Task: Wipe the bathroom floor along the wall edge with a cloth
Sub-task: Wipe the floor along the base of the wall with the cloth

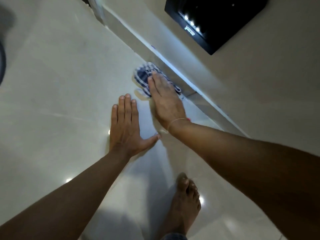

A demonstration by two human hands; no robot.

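Note:
A blue-and-white checked cloth (143, 76) lies bunched on the glossy beige floor tiles (52, 84), close to the white strip where floor meets wall (173, 66). My right hand (164, 97) presses flat on the cloth's near half, fingers together and pointing away from me; a thin band circles that wrist. My left hand (125, 123) lies palm down on the bare tile just left of the right hand, fingers straight, thumb spread toward the right wrist, holding nothing.
The beige wall (242, 84) runs diagonally from top centre to the right edge. A black glossy panel (216, 19) with light reflections is mounted on it. My bare foot (186, 201) stands on the tile at bottom centre. A dark object (2, 59) shows at the left edge.

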